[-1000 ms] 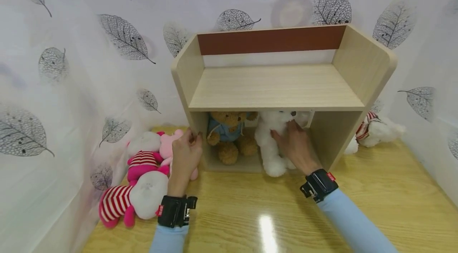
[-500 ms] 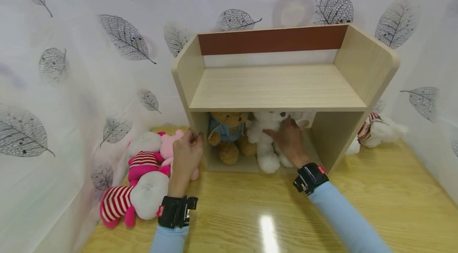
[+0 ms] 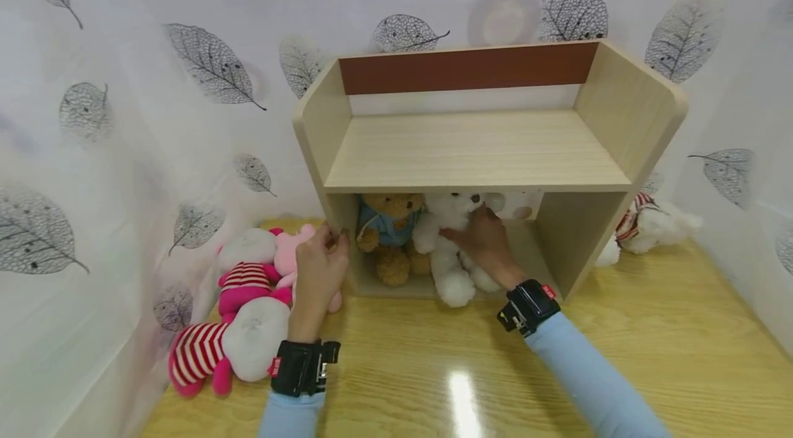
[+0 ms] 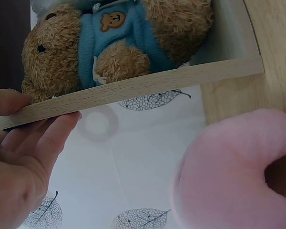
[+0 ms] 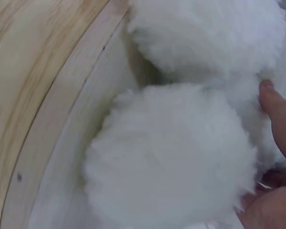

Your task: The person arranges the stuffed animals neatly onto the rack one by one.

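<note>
A white teddy bear (image 3: pixel 454 284) sits in the lower compartment of a light wooden shelf (image 3: pixel 477 149). My right hand (image 3: pixel 486 238) grips its body from the right side; the right wrist view has its furry white feet (image 5: pixel 171 157) up close, with my thumb pressed into the fur. Beside it, touching, a brown teddy bear (image 3: pixel 392 266) in a blue top sits at the compartment's left end. My left hand (image 3: pixel 319 273) holds the front edge of the shelf's left side panel (image 4: pixel 133 86), thumb on the inner face and fingers on the outer. The upper board partly hides both bears' heads.
Left of the shelf lie a pink plush toy (image 3: pixel 287 255) and two plush toys in red-and-white stripes (image 3: pixel 198 348). Another white plush (image 3: pixel 659 228) with a striped top lies beyond the right side panel. Leaf-patterned sheeting surrounds the wooden table (image 3: pixel 403 369).
My right hand has moved left with the white teddy bear, bringing it up against the brown one and partly covering its leg. The left hand has stayed on the side panel.
</note>
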Tool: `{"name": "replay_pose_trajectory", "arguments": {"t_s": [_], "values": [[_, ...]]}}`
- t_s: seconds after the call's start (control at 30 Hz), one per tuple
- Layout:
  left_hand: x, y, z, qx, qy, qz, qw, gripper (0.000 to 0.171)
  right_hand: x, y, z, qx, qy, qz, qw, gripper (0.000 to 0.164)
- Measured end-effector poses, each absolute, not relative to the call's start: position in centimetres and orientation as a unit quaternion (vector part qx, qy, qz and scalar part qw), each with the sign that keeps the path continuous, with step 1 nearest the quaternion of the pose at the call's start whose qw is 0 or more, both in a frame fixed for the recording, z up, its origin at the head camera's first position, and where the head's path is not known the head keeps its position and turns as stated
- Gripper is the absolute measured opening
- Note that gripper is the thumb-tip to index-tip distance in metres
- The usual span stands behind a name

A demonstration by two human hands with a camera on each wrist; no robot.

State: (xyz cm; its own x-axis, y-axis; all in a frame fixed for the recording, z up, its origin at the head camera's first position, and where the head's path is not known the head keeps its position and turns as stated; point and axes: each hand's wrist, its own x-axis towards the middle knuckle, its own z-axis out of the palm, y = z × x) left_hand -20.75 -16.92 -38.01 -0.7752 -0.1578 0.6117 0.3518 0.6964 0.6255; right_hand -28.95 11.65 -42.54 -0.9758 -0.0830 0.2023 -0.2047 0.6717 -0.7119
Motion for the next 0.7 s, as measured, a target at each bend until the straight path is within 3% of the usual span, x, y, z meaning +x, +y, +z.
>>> {"name": "replay_pose_trajectory", "arguments": {"t_s": [0.27, 0.47, 0.7], "values": [[-20.8, -16.7, -38.2, -0.047, -0.862, -0.394, 0.315, 0.011, -25.5, 13.4, -41.5, 0.151, -0.933, 0.324, 0.045, 0.099], [-20.7, -16.7, -38.0, -0.055, -0.864, -0.385, 0.320, 0.011, -21.5, 14.3, -41.5, 0.206, -0.950, 0.223, 0.067, 0.105], [-20.8, -17.0, -38.1, -0.051, -0.860, -0.389, 0.328, 0.010, -20.5, 13.1, -42.5, 0.245, -0.945, 0.206, 0.063, 0.096]]}}
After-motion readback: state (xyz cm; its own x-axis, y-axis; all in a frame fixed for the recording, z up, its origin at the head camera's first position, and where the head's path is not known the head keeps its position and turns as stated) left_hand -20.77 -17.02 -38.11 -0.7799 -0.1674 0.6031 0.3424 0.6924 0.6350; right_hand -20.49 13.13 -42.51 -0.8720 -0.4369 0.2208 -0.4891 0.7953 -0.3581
